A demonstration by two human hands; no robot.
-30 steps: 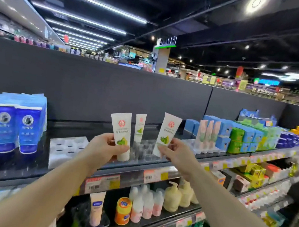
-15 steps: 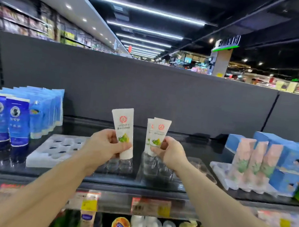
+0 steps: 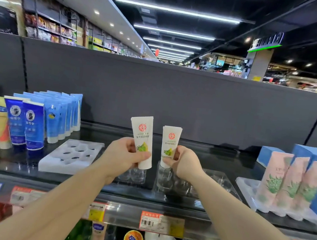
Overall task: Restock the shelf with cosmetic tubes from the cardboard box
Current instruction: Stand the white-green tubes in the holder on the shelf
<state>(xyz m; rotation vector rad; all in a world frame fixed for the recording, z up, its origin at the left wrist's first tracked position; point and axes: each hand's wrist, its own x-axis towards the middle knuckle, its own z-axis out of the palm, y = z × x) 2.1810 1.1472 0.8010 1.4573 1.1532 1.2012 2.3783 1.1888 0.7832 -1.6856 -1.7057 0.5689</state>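
Head camera is showing us facing the black shelf [image 3: 218,160], where blue tubes [image 3: 34,123] and pink tubes [image 3: 285,179] are flanking the clear socket tray [image 3: 211,183]; the cardboard box is lying out of sight. We are gripping one white cosmetic tube [image 3: 141,137] in our left hand [image 3: 124,155], fingers wrapped round it above the tray, while our right hand [image 3: 186,162] is pinching a second white tube [image 3: 169,143], lowering its cap toward a socket. If we are releasing before the cap is seating, the tube could be tipping over.
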